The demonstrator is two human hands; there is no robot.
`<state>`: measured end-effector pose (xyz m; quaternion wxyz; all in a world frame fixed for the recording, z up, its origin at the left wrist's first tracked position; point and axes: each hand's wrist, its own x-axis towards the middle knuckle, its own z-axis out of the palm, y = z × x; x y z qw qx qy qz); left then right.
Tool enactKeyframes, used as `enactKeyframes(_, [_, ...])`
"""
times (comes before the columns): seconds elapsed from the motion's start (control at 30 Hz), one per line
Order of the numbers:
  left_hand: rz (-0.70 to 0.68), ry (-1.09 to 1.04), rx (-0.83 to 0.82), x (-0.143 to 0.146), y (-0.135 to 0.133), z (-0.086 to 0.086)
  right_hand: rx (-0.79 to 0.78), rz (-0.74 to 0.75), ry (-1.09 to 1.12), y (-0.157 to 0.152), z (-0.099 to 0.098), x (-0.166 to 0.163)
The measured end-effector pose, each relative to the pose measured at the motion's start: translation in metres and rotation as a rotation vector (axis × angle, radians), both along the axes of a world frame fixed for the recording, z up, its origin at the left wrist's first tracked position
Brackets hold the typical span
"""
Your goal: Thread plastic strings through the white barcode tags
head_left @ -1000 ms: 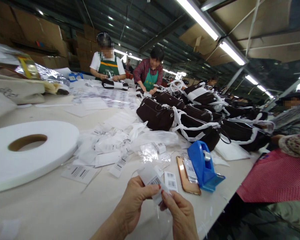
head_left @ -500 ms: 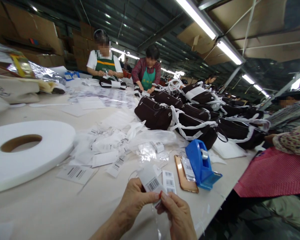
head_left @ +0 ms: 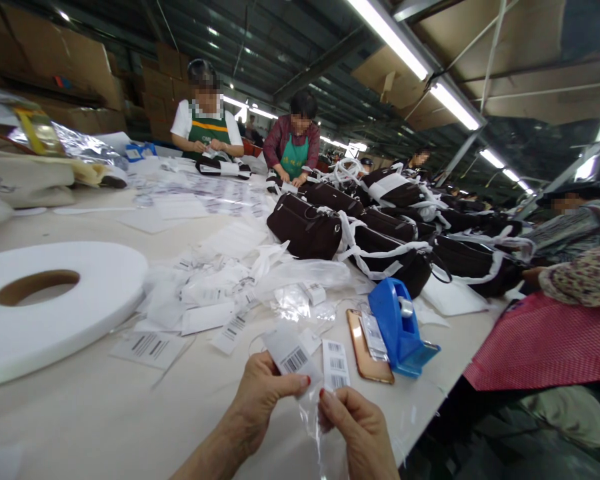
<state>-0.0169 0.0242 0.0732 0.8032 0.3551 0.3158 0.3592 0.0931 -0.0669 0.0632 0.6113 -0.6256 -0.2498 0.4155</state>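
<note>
Barcode tag [head_left: 291, 355] juts beyond the hands [head_left: 260, 393], held by the left.

White tag [head_left: 283, 345], black-striped barcode [head_left: 295, 361]

I'm in a factory workshop: beyond my right hand [head_left: 357, 423], heaped boxy dark-brown bags [head_left: 303, 228] and two green-aproned workers [head_left: 207, 127]; high above it, long white tube lights [head_left: 393, 40].

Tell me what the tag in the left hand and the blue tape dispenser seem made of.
Tag: probably dull white paper or card, flat with a printed barcode. Tape dispenser: likely hard plastic, semi-gloss blue, by its smooth moulded curves.
</note>
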Motion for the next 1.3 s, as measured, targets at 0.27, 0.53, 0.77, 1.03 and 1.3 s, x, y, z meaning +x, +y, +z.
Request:
enactKeyframes(0.27, [-0.037,-0.037,-0.009,0.000,0.002,-0.001,0.038,0.107,-0.104,-0.002,0.000,0.003])
enactKeyframes(0.53, [-0.043,-0.075,-0.036,-0.005,0.002,0.003,0.062,0.131,-0.031,-0.006,-0.005,0.008])
enactKeyframes(0.77, [-0.056,-0.102,-0.033,-0.005,0.003,0.010,0.065,0.136,-0.021,-0.009,-0.007,0.010])
enactKeyframes(1.03, [-0.088,-0.081,-0.019,-0.003,-0.001,0.007,0.079,0.159,0.065,-0.010,-0.012,0.011])
enactKeyframes(1.3, [-0.064,-0.064,-0.003,-0.003,0.000,0.006,0.074,0.142,0.044,-0.011,-0.008,0.011])
